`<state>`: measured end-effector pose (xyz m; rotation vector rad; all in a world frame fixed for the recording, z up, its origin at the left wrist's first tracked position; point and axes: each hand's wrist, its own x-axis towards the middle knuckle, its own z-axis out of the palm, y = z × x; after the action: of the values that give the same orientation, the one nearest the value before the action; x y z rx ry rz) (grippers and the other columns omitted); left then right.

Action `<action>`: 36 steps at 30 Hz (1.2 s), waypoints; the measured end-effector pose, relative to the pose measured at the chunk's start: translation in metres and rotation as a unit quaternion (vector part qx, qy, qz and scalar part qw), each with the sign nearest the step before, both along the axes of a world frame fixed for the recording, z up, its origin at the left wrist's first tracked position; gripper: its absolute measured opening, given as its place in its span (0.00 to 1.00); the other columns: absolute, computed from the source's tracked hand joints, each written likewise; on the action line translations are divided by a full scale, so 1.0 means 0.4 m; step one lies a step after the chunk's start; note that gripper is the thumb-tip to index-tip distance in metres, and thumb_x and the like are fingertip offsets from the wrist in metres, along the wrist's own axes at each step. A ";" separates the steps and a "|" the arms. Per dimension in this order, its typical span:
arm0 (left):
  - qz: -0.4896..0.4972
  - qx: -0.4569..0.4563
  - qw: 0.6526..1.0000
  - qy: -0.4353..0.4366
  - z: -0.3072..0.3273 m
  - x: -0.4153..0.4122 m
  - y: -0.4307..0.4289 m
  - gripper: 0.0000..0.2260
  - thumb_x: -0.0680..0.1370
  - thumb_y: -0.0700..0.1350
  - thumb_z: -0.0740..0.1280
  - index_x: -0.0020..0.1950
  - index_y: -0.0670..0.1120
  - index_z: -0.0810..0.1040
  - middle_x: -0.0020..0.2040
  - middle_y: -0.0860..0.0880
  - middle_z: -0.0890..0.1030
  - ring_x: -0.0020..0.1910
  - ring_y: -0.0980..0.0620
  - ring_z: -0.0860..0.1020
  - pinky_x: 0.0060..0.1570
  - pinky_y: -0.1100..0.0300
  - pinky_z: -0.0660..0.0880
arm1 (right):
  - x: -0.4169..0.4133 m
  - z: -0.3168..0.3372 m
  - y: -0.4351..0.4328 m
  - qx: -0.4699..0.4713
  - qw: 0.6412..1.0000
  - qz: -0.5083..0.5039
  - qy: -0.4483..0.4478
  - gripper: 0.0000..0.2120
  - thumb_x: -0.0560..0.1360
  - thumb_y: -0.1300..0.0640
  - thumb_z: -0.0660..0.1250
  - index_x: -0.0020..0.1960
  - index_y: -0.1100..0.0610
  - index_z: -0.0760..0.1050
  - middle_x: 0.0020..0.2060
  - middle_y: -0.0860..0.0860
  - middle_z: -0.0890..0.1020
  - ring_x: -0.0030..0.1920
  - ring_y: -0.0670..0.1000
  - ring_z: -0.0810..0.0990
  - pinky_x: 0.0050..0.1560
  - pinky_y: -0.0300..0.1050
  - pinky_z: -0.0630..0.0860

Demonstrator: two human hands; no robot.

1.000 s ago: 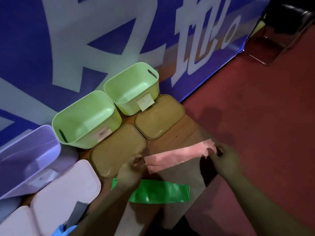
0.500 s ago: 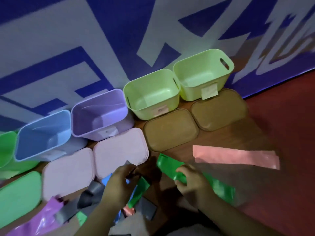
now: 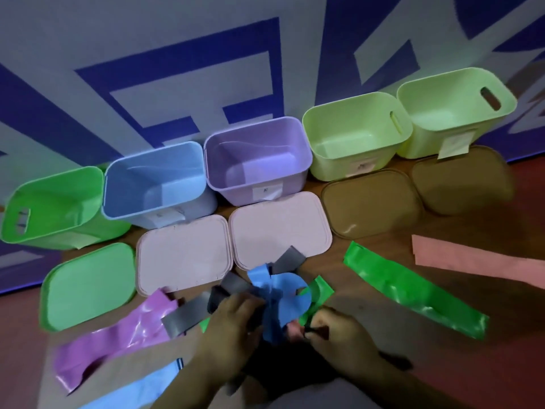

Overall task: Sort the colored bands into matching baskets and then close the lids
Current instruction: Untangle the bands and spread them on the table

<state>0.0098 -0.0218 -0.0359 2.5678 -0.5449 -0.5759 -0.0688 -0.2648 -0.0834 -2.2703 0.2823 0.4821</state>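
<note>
Far left: green basket tipped toward me, green lid flat in front, no band in it that I see. Purple band lies loose below the lid, with a pale blue band at the bottom edge. Blue basket and purple basket are open, pink lids in front. Grey band crosses the purple band's end and runs into the tangle at centre, where the blue band, the grey one and a short green band are twisted together. My left hand has fingers curled round the blue band. My right hand pinches the tangle's right edge in a narrow grip; which strip, cannot tell. Further right a long green band and a pink band lie flat, apart, free. Lime baskets and brown lids are far right. Step in hand, I judge: pulling the tangle apart. Best to hold blue firm with the left and draw one strip out slowly with the right, no yanking. These look thin and stretchy and could snap back or drag the pile. Sorting barely begun.
</note>
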 end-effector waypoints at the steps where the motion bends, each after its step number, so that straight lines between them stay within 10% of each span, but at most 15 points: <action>1: -0.046 -0.004 0.999 -0.005 -0.009 -0.007 0.004 0.22 0.70 0.49 0.70 0.64 0.55 0.76 0.60 0.53 0.77 0.59 0.52 0.75 0.55 0.59 0.75 | -0.016 -0.005 0.022 -0.006 1.000 -0.008 0.001 0.15 0.68 0.39 0.64 0.42 0.50 0.74 0.37 0.45 0.80 0.39 0.45 0.77 0.41 0.43 0.72; 11: -0.220 0.131 0.967 -0.005 -0.080 0.028 0.005 0.28 0.74 0.59 0.58 0.75 0.64 0.59 0.75 0.47 0.65 0.70 0.42 0.67 0.63 0.45 0.68 | -0.029 -0.032 0.185 0.027 0.949 -0.307 0.062 0.11 0.70 0.50 0.74 0.35 0.50 0.74 0.29 0.46 0.82 0.31 0.45 0.80 0.37 0.46 0.77; 16: -0.205 0.138 0.968 -0.043 -0.098 0.032 0.030 0.30 0.68 0.61 0.63 0.70 0.63 0.70 0.61 0.49 0.76 0.56 0.45 0.78 0.46 0.49 0.77 | -0.042 -0.014 0.167 0.030 0.948 -0.314 0.046 0.07 0.68 0.48 0.72 0.36 0.49 0.76 0.30 0.44 0.82 0.32 0.44 0.81 0.38 0.48 0.79; 25: -0.098 -0.054 0.994 -0.007 -0.036 0.018 0.022 0.25 0.74 0.61 0.63 0.70 0.58 0.71 0.64 0.53 0.73 0.62 0.49 0.74 0.61 0.50 0.74 | -0.008 0.199 0.054 0.064 0.976 -0.206 -0.017 0.01 0.67 0.47 0.73 0.39 0.42 0.81 0.35 0.41 0.84 0.37 0.41 0.82 0.42 0.42 0.77; 31: -0.102 -0.195 0.975 0.018 0.060 0.016 -0.068 0.22 0.77 0.59 0.67 0.71 0.61 0.72 0.68 0.60 0.68 0.70 0.65 0.64 0.68 0.70 0.60 | 0.049 0.313 0.007 0.159 0.976 -0.149 -0.005 0.05 0.71 0.61 0.75 0.40 0.53 0.82 0.36 0.49 0.86 0.36 0.44 0.82 0.43 0.41 0.75; 36: -0.021 -0.303 0.939 0.162 0.150 0.013 -0.171 0.06 0.80 0.46 0.68 0.48 0.45 0.81 0.44 0.52 0.81 0.46 0.61 0.77 0.51 0.58 0.75 | 0.076 0.366 -0.097 0.203 0.972 -0.115 -0.034 0.05 0.74 0.64 0.73 0.41 0.55 0.83 0.34 0.49 0.84 0.36 0.42 0.79 0.41 0.35 0.73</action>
<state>0.0150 -0.0903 0.0240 1.8411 -0.5548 -0.6990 -0.0385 -0.3037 0.0632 -1.8251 0.3715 0.3069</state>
